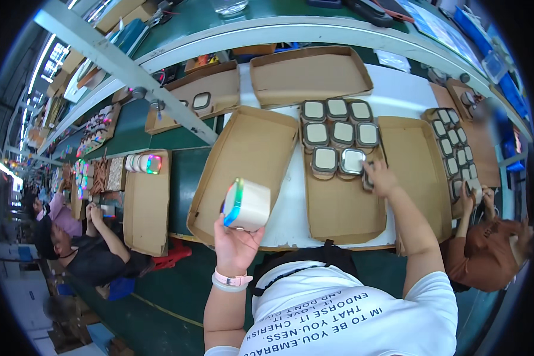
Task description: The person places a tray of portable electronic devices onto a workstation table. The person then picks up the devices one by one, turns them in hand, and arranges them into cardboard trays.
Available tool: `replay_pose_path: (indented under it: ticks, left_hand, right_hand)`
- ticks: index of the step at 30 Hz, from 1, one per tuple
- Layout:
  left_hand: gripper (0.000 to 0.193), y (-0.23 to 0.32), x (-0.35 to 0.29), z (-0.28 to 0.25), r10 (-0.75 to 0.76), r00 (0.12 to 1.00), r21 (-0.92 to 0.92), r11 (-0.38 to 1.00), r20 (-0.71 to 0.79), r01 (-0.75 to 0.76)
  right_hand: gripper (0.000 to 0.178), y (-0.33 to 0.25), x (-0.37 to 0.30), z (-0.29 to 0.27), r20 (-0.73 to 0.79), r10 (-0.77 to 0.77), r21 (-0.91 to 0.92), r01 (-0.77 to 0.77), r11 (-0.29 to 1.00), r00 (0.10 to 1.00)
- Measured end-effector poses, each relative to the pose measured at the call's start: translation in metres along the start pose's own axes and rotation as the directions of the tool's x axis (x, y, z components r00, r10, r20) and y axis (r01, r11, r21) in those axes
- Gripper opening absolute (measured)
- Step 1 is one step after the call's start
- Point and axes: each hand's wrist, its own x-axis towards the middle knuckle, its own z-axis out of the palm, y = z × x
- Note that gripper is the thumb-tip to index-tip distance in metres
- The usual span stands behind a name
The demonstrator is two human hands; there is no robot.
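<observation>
My left hand (234, 243) is closed round the lower part of a cream cube-shaped device (252, 206) with rounded corners, and a coloured light glows along its rim. It is held up over the near end of a shallow cardboard tray (204, 184). My right hand (383, 178) reaches into another cardboard tray (344, 216), its fingers closed on a dark-rimmed device (368, 178) mostly hidden by them. Just left of those fingers stands a similar device (352, 161) with a shiny top. Several more pale-topped devices (343, 132) stand in rows behind it.
A cardboard tray (406, 172) lies on the right, beside rows of devices (451, 142) where a co-worker's hands (469, 199) are. Behind are more trays (308, 74). A metal frame post (130, 80) slants across the left; another co-worker (98, 237) sits beyond it.
</observation>
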Motion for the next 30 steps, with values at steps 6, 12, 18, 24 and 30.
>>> replay_pose_path:
  ticks: [6, 12, 18, 24, 30]
  left_hand:
    - [0.044, -0.009, -0.010, -0.006, -0.010, 0.993, 0.178, 0.984, -0.114, 0.030]
    - [0.056, -0.047, 0.007, -0.019, 0.503, 0.831, 0.807, 0.373, 0.238, -0.457]
    - [0.075, -0.069, -0.006, 0.017, 0.070, 0.582, 0.450, -0.710, 0.810, -0.541]
    - [0.071, -0.034, 0.014, -0.022, -0.112, 0.770, 0.741, -0.216, 0.628, -0.635]
    - [0.080, 0.017, 0.007, -0.174, 0.535, 0.824, 0.876, -0.469, 0.184, 0.109]
  right_hand:
    - [0.083, -0.030, 0.037, -0.015, -0.302, 0.131, 0.126, -0.097, 0.987, 0.944]
    - [0.081, -0.166, -0.039, -0.055, -0.269, -0.398, 0.931, 0.129, -0.342, 0.877]
    - [0.079, -0.211, -0.063, -0.043, -0.251, -0.291, 0.396, -0.176, -0.901, 0.923]
    - [0.089, -0.168, -0.081, -0.031, -0.202, -0.067, 0.849, 0.140, -0.509, 0.977]
    - [0.073, -0.066, -0.122, -0.083, -0.925, 0.186, 0.271, 0.232, 0.934, 0.331]
